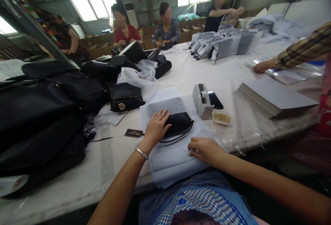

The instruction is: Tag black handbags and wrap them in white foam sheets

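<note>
In the head view a small black handbag (179,123) with a thin strap lies on sheets of white tissue paper (170,163) in front of me. My left hand (157,126) rests on the bag's left end and the paper, fingers stretched out. A dark tag (133,133) reading "DELUXITY" lies just left of the bag. Nearer to me on the right, my right hand (207,150) is at the tissue paper, its fingers curled and the thumb bent in, pinching the paper below the strap.
Black bags (38,104) are heaped at left, beside a smaller black bag (126,96). To the right stand a white tape dispenser (201,102), a phone (215,99), a small tray (221,118) and stacked grey boards (276,95). A co-worker's plaid sleeve (302,45) reaches in; other people work across the table.
</note>
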The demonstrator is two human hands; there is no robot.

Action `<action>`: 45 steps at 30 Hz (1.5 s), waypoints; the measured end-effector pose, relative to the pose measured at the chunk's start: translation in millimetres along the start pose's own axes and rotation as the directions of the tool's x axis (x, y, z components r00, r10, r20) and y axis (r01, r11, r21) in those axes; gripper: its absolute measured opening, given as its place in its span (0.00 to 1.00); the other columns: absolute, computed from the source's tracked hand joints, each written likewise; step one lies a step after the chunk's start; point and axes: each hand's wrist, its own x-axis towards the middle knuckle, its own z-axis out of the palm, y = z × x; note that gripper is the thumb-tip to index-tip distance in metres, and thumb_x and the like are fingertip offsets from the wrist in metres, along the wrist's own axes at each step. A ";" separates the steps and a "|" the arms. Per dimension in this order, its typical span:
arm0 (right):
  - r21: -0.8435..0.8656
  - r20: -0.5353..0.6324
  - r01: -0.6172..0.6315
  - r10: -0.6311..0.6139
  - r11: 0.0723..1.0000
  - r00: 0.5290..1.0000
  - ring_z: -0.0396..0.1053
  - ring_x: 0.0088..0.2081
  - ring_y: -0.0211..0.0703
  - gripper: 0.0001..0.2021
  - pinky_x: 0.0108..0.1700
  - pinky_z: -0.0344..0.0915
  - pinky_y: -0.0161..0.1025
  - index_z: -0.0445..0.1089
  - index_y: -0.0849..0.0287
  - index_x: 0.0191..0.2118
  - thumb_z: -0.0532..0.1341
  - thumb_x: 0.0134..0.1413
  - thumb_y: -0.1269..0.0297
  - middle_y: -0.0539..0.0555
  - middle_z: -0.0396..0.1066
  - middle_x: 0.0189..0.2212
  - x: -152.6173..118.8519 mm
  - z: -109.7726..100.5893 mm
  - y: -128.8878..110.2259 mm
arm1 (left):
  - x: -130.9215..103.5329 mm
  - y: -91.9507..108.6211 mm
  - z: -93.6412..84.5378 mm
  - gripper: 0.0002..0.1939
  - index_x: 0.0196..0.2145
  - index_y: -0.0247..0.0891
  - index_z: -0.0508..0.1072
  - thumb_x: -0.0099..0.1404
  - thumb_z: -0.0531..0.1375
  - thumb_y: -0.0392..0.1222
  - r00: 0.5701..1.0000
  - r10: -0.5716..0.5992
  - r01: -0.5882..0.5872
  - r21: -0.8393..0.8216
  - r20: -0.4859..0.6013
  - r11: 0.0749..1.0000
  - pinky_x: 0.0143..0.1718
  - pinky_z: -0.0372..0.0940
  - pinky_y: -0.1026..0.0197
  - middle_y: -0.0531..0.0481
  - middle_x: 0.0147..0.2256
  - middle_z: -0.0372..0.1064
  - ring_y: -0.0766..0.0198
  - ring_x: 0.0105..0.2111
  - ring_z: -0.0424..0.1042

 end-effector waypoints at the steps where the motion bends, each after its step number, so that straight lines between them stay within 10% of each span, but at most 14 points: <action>1: -0.034 -0.020 0.017 -0.017 0.999 1.000 0.73 0.37 0.45 0.03 0.36 0.63 0.36 0.75 0.55 0.36 0.65 0.57 0.63 0.51 0.74 0.34 -1.6 -3.6 -2.3 | 0.1 0.0 -1.2 0.26 0.62 0.38 0.62 0.70 0.55 0.47 1.000 -0.006 0.006 -0.015 0.006 1.000 0.65 0.51 0.46 0.43 0.66 0.55 0.52 0.66 0.52; 10: -0.229 -0.371 0.141 -0.220 0.963 0.902 0.69 0.41 0.47 0.06 0.41 0.63 0.45 0.75 0.54 0.35 0.61 0.60 0.69 0.52 0.73 0.49 -13.3 -29.1 -13.8 | -5.8 0.2 -14.0 0.62 0.69 0.44 0.44 0.46 0.68 0.67 0.974 0.097 -0.077 -0.105 0.204 0.991 0.65 0.39 0.35 0.34 0.70 0.34 0.38 0.69 0.32; 16: -0.192 -0.504 0.236 -0.302 0.953 0.809 0.66 0.56 0.51 0.05 0.65 0.50 0.57 0.73 0.55 0.37 0.60 0.61 0.70 0.52 0.74 0.50 -5.1 -44.1 -16.8 | -7.3 -4.3 -20.2 0.57 0.69 0.48 0.43 0.48 0.71 0.43 0.952 0.150 -0.126 -0.106 0.265 0.986 0.65 0.37 0.35 0.39 0.71 0.24 0.37 0.69 0.27; 25: -0.106 -0.652 0.233 -0.245 0.967 0.718 0.74 0.45 0.42 0.07 0.63 0.57 0.50 0.73 0.54 0.42 0.61 0.61 0.71 0.50 0.78 0.43 33.3 -76.6 4.0 | -6.9 -32.9 -25.2 0.44 0.69 0.46 0.44 0.61 0.62 0.40 0.941 0.237 -0.172 -0.261 0.242 0.950 0.67 0.41 0.41 0.42 0.70 0.38 0.51 0.70 0.37; 39: 0.051 -0.589 0.171 -0.109 0.984 0.801 0.72 0.50 0.48 0.03 0.60 0.61 0.54 0.74 0.53 0.37 0.62 0.61 0.67 0.51 0.75 0.48 150.5 -67.2 52.4 | 11.7 -60.2 -62.1 0.26 0.67 0.46 0.53 0.74 0.46 0.46 0.934 0.139 0.067 -0.543 0.330 0.837 0.66 0.51 0.52 0.51 0.66 0.54 0.60 0.65 0.55; 45: 0.139 -0.525 0.225 -0.121 0.964 0.842 0.66 0.57 0.50 0.01 0.61 0.61 0.55 0.72 0.56 0.35 0.62 0.59 0.67 0.55 0.71 0.54 172.1 -54.7 67.2 | 5.4 -53.1 -56.0 0.40 0.69 0.45 0.45 0.66 0.57 0.58 0.952 0.057 0.130 -0.566 0.300 0.814 0.65 0.53 0.49 0.47 0.68 0.47 0.54 0.66 0.53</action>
